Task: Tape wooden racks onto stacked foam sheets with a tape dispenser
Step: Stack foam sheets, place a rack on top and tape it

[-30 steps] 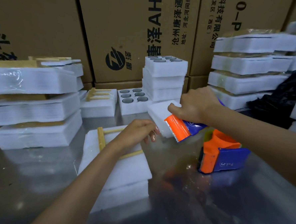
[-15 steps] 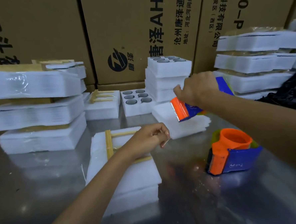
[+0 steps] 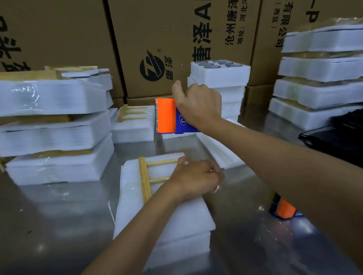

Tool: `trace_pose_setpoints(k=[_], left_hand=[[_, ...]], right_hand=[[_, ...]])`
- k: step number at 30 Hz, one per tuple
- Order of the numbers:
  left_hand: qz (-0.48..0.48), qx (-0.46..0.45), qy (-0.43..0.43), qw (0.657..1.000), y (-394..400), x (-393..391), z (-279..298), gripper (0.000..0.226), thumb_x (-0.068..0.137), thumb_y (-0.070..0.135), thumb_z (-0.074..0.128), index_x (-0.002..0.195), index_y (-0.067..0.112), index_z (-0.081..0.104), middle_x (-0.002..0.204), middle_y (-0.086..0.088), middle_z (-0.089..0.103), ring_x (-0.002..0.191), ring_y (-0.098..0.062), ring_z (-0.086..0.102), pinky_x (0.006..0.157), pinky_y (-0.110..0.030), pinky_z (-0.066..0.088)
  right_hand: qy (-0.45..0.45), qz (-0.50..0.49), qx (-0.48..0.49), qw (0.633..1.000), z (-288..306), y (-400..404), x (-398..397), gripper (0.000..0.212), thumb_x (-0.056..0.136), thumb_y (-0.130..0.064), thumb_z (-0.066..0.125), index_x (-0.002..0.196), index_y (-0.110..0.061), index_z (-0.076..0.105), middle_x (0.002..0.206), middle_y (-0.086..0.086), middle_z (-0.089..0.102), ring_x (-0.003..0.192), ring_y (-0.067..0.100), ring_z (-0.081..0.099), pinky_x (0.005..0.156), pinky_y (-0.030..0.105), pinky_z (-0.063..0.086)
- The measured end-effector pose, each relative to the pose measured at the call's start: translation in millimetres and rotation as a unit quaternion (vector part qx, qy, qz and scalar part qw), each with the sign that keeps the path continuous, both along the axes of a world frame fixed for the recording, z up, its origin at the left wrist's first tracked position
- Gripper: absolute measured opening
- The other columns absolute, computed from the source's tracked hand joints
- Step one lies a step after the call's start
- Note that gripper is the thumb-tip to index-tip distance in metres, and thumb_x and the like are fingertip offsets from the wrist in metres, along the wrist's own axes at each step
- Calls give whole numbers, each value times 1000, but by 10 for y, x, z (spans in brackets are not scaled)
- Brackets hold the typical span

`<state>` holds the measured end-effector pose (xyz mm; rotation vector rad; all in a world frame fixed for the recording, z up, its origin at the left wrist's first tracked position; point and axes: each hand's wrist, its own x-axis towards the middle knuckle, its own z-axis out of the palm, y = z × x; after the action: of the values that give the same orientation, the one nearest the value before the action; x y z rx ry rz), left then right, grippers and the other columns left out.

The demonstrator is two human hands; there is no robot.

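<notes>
At far left, three taped bundles of foam sheets [image 3: 49, 133] are seen piled on the reflective metal surface [image 3: 43, 224], with wooden racks sandwiched between them. Behind these, a smaller foam block [image 3: 134, 126] is shown carrying a wooden rack [image 3: 131, 113] on its top. At centre, the stacked foam sheets [image 3: 171, 221] being worked on lie flat on the surface; a wooden rack [image 3: 145, 177] rests on their far half. The left hand [image 3: 195, 178] is laid on this rack, its grip closed in a pinch on what appears to be clear tape; the tape itself is hard to make out. Above and beyond it, the orange-and-blue tape dispenser [image 3: 171, 117] is held in the air, toothed edge to the left, by the right hand [image 3: 197, 106], whose grip is closed around the body. Behind, foam trays with round holes [image 3: 219, 76] are stacked before cardboard cartons [image 3: 161, 30]. At right, a second tape dispenser [image 3: 282, 208] stands on the surface, mostly hidden by the right forearm, and taped foam bundles [image 3: 329, 72] are stacked beside a black plastic bag [image 3: 350, 135].
</notes>
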<state>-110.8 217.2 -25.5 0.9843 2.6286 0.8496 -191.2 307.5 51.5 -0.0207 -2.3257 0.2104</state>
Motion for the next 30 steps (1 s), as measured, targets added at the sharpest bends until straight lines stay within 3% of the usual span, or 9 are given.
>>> trace_pose_setpoints(k=[5, 8, 12, 14, 16, 18, 20, 25, 30], left_hand=[[13, -15, 28, 999, 6, 18, -2, 26, 84, 39, 48, 82, 23, 68, 88, 8, 73, 96, -3, 51, 113, -42, 19], [-4, -39, 51, 998, 1, 28, 4, 28, 81, 41, 50, 84, 22, 72, 86, 11, 70, 90, -5, 48, 111, -43, 23], [1, -16, 90, 996, 4, 5, -38, 19, 83, 36, 61, 78, 19, 68, 74, 11, 58, 77, -4, 42, 105, -40, 35], [2, -22, 99, 995, 13, 1, -68, 23, 84, 41, 59, 70, 23, 61, 69, 14, 54, 76, -1, 40, 108, -35, 30], [-6, -43, 105, 994, 22, -21, -106, 30, 84, 45, 55, 63, 24, 54, 70, 14, 58, 83, 0, 40, 114, -35, 21], [-16, -54, 107, 993, 27, -29, -122, 29, 82, 48, 53, 66, 24, 52, 73, 14, 61, 81, -1, 43, 115, -37, 17], [-10, -46, 96, 994, 32, -39, -121, 24, 81, 47, 53, 73, 24, 55, 79, 13, 64, 82, -1, 47, 113, -36, 20], [15, 42, -19, 999, 18, 5, -31, 24, 73, 37, 46, 68, 27, 67, 80, 19, 73, 102, -5, 54, 108, -38, 34], [71, 185, -145, 969, 28, 22, 91, 23, 55, 21, 45, 48, 27, 66, 70, 4, 72, 94, -25, 66, 96, -47, 50]], right_hand=[[-26, 29, -137, 990, -311, -128, -274, 42, 97, -38, 27, 131, -29, 50, 66, -3, 50, 69, 25, 48, 54, 31, 25], [-41, 34, -130, 990, -550, -127, -438, 42, 102, -33, 32, 140, -23, 46, 87, 12, 66, 82, 32, 62, 69, 40, 47], [-94, 28, -41, 994, -813, -25, -592, 64, 101, -20, 41, 155, -16, 8, 110, 19, 64, 95, 37, 63, 71, 41, 50], [-142, 33, 63, 987, -878, -3, -614, 57, 102, -24, 37, 154, -18, 15, 105, 16, 65, 93, 36, 64, 67, 38, 45], [-195, 33, 99, 975, -949, -46, -629, 47, 103, -45, 28, 135, -17, 49, 100, 13, 67, 96, 34, 63, 74, 37, 36], [-258, 28, 26, 965, -975, -120, -640, 64, 99, -59, 22, 86, -12, 62, 91, 12, 67, 96, 31, 61, 80, 38, 34], [-307, 34, -31, 950, -890, -138, -625, 59, 97, -61, 28, 68, -14, 49, 96, 13, 66, 101, 32, 59, 84, 39, 36], [-301, 100, -211, 924, -302, 22, -234, 29, 94, -40, 51, 98, -12, 57, 108, 5, 62, 104, 20, 56, 75, 27, 43], [-338, 89, -516, 782, -278, 327, 832, 45, 91, -63, 42, 98, -23, 62, 100, 0, 65, 86, 21, 64, 73, 34, 49]])
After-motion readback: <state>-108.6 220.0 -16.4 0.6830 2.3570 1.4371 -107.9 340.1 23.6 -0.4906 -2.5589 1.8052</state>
